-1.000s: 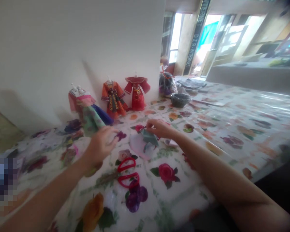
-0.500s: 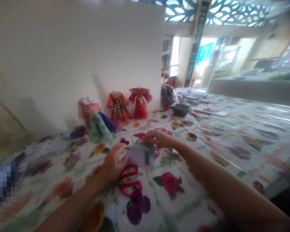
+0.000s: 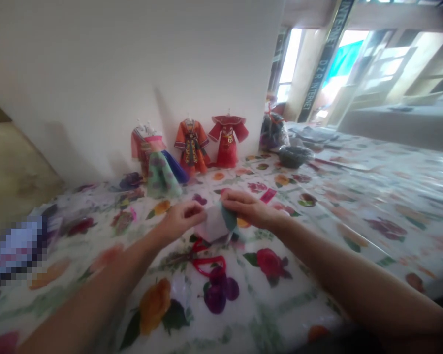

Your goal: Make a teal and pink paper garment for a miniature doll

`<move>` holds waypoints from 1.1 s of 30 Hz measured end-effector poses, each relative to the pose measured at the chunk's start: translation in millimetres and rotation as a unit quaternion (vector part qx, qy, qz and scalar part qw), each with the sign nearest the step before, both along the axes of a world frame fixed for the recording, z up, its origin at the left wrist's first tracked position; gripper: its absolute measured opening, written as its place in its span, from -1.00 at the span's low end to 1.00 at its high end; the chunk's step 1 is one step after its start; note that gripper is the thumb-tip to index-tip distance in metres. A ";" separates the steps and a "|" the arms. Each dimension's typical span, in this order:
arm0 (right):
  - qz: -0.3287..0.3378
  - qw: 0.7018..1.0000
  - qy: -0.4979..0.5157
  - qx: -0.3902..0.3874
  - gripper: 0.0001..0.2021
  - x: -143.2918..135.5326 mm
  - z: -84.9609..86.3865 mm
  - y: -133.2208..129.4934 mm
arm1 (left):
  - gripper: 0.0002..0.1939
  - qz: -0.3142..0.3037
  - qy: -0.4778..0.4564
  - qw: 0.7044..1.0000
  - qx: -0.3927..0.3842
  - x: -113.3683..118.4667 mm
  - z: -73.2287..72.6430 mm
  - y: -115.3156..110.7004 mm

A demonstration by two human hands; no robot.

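Note:
Between my hands is a small white piece (image 3: 213, 225), fabric or paper, with a teal piece (image 3: 229, 216) along its right side. My left hand (image 3: 180, 217) has its fingertips pinched at the white piece's left edge. My right hand (image 3: 249, 207) is closed on the upper right, fingers over the teal part. Red-handled scissors (image 3: 211, 265) lie on the flowered tablecloth (image 3: 258, 305) just below, nearer to me, touched by neither hand. The exact material of the held piece is too blurred to tell.
Miniature dresses stand by the white wall: an orange one (image 3: 192, 147), a red one (image 3: 229, 142) and a green-skirted one (image 3: 162, 172). Right of them are a dark bowl (image 3: 296, 155) and a plastic-wrapped bundle (image 3: 273, 130). A pink strip (image 3: 268, 195) lies beyond my right hand.
The view has shifted, so the table's things appear farther right and mostly higher. My left hand has moved off from beside the scissors, which now show more fully. Both hands stay at the white-and-teal piece.

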State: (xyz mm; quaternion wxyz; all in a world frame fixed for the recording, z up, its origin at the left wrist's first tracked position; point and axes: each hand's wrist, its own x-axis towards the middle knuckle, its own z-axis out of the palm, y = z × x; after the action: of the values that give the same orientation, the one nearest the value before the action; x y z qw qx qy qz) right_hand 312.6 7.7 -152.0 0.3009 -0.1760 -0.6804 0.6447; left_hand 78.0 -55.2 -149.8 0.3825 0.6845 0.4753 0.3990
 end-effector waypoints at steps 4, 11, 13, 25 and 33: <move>-0.019 0.999 0.012 -0.046 -0.76 -4.9 -8.6 4.2 | -0.87 0.043 -0.097 0.994 -0.017 -10.0 10.2 0.4; 0.010 0.995 -0.001 -0.097 -0.75 -4.9 -7.8 4.0 | -0.86 0.106 -0.238 0.965 -0.031 -17.4 37.8 -0.6; 0.025 0.993 -0.014 -0.112 -0.76 -2.9 -6.9 5.4 | -0.87 0.129 -0.263 0.956 -0.028 -22.3 44.9 -0.5; -0.019 0.989 0.016 -0.148 -0.84 -2.5 -11.2 10.1 | -0.82 0.224 -0.233 0.946 0.024 -45.5 79.7 -24.0; 0.004 0.989 -0.013 -0.149 -0.68 -4.2 -17.3 8.4 | -0.88 0.238 -0.234 0.942 0.041 -48.1 69.4 -13.7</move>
State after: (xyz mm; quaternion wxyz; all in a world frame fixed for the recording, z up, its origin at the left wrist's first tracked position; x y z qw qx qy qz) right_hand 308.4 16.1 -169.3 0.2598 -0.2249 -0.5813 0.7376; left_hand 29.9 -68.9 -80.5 0.3482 0.4535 0.5047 0.6468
